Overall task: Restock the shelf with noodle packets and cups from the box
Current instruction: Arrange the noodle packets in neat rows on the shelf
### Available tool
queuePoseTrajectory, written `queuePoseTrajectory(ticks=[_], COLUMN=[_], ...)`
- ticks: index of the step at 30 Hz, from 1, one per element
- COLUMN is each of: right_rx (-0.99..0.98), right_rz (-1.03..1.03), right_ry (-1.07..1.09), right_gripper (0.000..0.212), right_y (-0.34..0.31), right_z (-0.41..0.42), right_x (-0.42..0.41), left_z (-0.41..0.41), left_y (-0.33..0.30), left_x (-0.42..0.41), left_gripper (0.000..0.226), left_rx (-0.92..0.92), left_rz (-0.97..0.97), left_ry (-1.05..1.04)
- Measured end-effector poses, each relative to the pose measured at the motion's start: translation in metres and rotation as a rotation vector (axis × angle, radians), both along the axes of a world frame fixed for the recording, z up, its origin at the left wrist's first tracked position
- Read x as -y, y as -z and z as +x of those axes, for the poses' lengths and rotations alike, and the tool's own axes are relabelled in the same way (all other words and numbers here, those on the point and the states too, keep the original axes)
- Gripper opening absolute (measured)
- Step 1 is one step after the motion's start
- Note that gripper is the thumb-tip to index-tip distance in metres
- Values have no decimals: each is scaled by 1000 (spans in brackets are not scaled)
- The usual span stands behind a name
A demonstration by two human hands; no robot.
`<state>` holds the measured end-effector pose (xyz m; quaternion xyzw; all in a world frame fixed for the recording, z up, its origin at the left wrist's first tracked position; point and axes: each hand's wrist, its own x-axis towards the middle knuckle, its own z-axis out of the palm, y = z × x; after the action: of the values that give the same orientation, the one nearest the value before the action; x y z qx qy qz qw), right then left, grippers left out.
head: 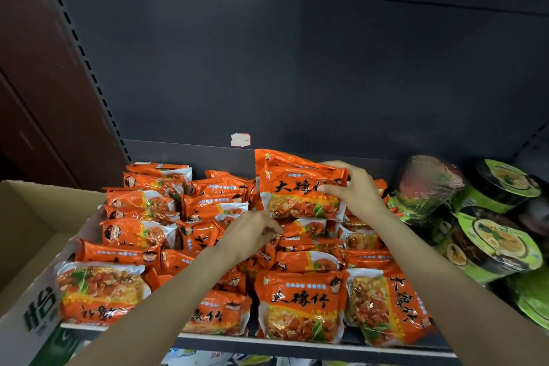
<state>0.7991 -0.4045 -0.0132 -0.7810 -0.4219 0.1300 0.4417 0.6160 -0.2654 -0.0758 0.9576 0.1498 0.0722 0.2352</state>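
A shop; slotted shelving (297, 68) stocked with noodle packets (300, 303).

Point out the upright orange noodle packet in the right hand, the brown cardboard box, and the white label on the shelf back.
Upright orange noodle packet (297, 193): head view, printed front.
Brown cardboard box (26, 226): head view, inner wall.
White label (240, 140): head view, centre.

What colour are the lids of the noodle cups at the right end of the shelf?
Green with black, seen in the head view on the noodle cups beside the orange packets.
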Motion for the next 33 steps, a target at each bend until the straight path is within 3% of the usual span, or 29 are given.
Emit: queuePoseTrajectory(ticks=[21, 33], right_rx=[35, 50], right_rz=[-80, -285], right_ry=[-119, -126], right_gripper=[42, 53], right_y=[0, 25], right_z=[-3, -6], right_x=[-13, -3], left_z=[-12, -15], left_y=[-3, -3], left_x=[8, 9], left_gripper=[27, 32], left_rx=[23, 40], left_rz=[-32, -73], left_ry=[4, -55])
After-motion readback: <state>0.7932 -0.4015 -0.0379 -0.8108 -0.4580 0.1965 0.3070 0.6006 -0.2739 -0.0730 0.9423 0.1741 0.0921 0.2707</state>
